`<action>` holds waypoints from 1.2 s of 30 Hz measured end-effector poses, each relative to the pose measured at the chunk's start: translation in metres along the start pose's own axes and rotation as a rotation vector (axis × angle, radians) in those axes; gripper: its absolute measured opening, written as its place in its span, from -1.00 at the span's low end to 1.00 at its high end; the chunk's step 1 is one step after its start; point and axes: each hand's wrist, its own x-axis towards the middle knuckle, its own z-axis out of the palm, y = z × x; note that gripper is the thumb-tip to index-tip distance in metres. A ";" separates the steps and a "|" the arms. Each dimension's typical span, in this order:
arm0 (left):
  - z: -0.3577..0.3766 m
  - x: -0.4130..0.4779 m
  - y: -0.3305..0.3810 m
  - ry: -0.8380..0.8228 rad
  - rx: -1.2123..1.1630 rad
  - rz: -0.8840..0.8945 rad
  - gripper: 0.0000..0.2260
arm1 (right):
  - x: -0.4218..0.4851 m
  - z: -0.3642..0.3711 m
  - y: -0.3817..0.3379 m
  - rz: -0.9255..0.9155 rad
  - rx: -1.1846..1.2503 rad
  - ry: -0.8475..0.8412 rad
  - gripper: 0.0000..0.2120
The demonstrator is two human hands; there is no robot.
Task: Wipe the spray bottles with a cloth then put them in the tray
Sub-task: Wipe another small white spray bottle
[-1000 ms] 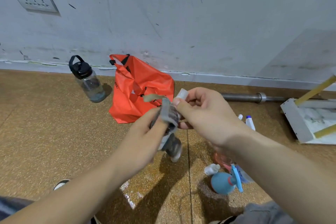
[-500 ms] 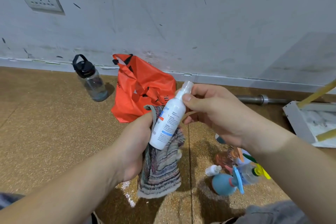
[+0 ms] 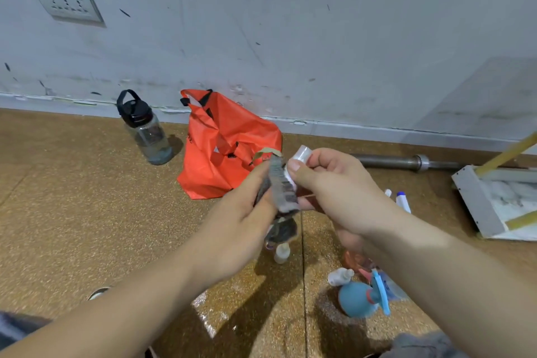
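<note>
Wiping is under way on one bottle, as we read it. Our left hand [image 3: 241, 221] curls round the striped cloth [image 3: 280, 192] and presses it about the body of the white spray bottle [image 3: 302, 154], just in front of the orange bag [image 3: 229, 151]. Our right hand [image 3: 334, 197] pinches the bottle below its clear cap between thumb and fingers. Only the cap and a sliver of neck show; the rest is wrapped in cloth. The tray [image 3: 476, 206] sits well to the right of the bag, and in the part we see no bottle lies in it, so we judge nothing is put away yet. In front of the bag and to its right more bottles lie on the floor [image 3: 87, 212]: a blue round sprayer [image 3: 356, 299], a small white one [image 3: 340, 276] beside it, a blue-capped one [image 3: 402, 200] and a little clear one [image 3: 282, 253] under the cloth. Most of the job is left: finish this wipe, carry the bottle to the tray, repeat for the others
</note>
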 end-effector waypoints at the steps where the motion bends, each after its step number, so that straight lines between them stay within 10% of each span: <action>1: 0.001 0.001 0.002 0.026 -0.142 -0.115 -0.78 | 0.001 -0.002 0.000 0.023 -0.005 -0.012 -0.84; 5: -0.003 0.008 0.004 -0.065 -0.591 -0.587 -0.66 | 0.004 -0.010 -0.008 0.058 0.096 -0.122 -0.85; 12: -0.008 0.006 0.009 -0.099 -0.749 -0.631 -0.59 | 0.004 -0.010 -0.015 0.007 0.189 -0.200 -0.86; 21: -0.002 -0.017 0.011 0.113 0.316 0.235 -0.80 | -0.008 0.005 -0.003 -0.070 0.050 -0.070 -0.80; 26: 0.000 -0.003 0.027 0.118 -0.553 -0.358 -0.67 | -0.003 -0.006 -0.013 0.120 0.072 -0.177 -0.83; 33: -0.013 0.002 0.026 -0.139 -0.756 -0.486 -0.70 | -0.002 -0.013 -0.015 0.041 0.050 -0.290 -0.80; 36: -0.008 0.017 0.014 0.004 -0.527 -0.526 -0.73 | -0.002 -0.010 -0.011 -0.031 0.000 -0.226 -0.86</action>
